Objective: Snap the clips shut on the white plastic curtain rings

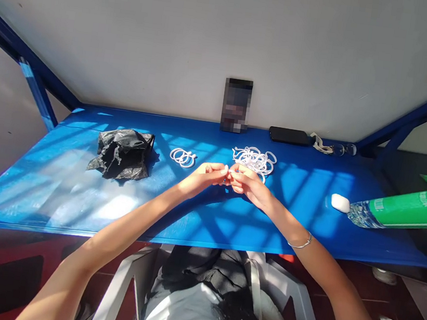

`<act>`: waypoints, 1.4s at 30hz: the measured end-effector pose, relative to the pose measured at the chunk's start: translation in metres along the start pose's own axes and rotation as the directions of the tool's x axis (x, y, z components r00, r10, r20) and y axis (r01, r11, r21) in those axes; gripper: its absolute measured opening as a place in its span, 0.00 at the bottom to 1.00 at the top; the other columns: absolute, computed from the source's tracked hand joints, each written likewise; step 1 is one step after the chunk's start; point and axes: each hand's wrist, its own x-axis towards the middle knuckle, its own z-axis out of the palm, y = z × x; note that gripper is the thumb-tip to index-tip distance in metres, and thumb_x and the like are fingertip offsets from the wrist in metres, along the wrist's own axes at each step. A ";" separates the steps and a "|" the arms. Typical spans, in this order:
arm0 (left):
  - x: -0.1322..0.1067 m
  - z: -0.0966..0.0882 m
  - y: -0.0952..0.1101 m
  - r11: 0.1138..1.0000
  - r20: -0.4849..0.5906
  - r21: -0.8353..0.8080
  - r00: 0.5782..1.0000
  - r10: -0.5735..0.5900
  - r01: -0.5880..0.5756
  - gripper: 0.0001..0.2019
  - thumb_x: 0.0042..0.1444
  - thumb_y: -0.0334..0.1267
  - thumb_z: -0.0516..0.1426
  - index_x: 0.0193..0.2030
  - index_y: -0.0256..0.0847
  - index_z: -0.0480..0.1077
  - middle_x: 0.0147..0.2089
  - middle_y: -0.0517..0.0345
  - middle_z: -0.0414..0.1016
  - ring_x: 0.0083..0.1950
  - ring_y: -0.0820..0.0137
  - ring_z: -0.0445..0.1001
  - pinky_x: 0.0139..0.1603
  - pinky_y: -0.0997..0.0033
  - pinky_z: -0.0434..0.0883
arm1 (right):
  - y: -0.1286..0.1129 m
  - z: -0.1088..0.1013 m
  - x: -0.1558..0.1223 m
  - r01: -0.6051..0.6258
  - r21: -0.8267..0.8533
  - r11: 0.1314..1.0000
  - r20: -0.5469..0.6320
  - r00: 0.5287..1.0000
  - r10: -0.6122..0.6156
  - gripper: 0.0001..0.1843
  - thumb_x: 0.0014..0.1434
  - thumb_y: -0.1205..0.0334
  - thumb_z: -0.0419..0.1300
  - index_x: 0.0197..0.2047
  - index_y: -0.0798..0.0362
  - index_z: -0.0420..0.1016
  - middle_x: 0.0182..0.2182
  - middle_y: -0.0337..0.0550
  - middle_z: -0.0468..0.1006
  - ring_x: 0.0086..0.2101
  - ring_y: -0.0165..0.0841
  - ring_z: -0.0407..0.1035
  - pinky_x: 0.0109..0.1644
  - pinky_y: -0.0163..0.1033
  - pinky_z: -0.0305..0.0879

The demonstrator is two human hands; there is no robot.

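Note:
My left hand and my right hand meet above the middle of the blue table, fingertips pinched together. Whatever they hold is small and mostly hidden by the fingers; a whitish bit shows between them, but I cannot make out its kind. Just behind my right hand lies a tangled pile of thin white loops, partly covered by that hand. To the left of my left hand, a smaller group of white loops lies flat, with a small knob showing at its right side.
A crumpled black plastic bag sits at the left. Along the wall are an upright dark, pixelated object, a black phone and glasses. At the right lie a small white case and a green-labelled bottle.

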 end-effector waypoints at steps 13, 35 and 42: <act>-0.002 0.004 -0.005 0.945 0.063 -0.315 0.996 -0.067 0.084 0.18 0.48 0.45 0.61 0.21 0.38 0.58 0.22 0.63 0.50 0.24 0.75 0.58 0.32 0.70 0.60 | 0.018 0.006 0.006 0.020 0.240 0.971 -0.004 1.000 -0.020 0.27 0.51 0.51 0.64 0.16 0.50 0.49 0.14 0.29 0.47 0.18 0.24 0.39 0.20 0.33 0.44; -0.007 -0.055 0.017 -0.297 -0.303 0.879 0.917 0.259 0.374 0.08 0.60 0.37 0.56 0.39 0.35 0.73 0.50 0.39 0.71 0.55 0.46 0.69 0.48 0.53 0.67 | -0.022 -0.051 -0.002 -0.262 -0.962 -0.074 -0.147 0.729 -0.668 0.19 0.66 0.54 0.51 0.29 0.52 0.74 0.32 0.47 0.77 0.28 0.34 0.65 0.28 0.37 0.47; 0.001 -0.059 0.010 0.037 -0.202 0.979 0.933 0.298 0.200 0.06 0.57 0.33 0.55 0.30 0.38 0.72 0.43 0.44 0.71 0.51 0.52 0.68 0.51 0.56 0.64 | -0.020 -0.048 -0.002 -0.222 -0.975 -0.005 -0.149 0.670 -0.727 0.13 0.64 0.56 0.55 0.33 0.52 0.76 0.36 0.48 0.79 0.29 0.35 0.66 0.29 0.37 0.49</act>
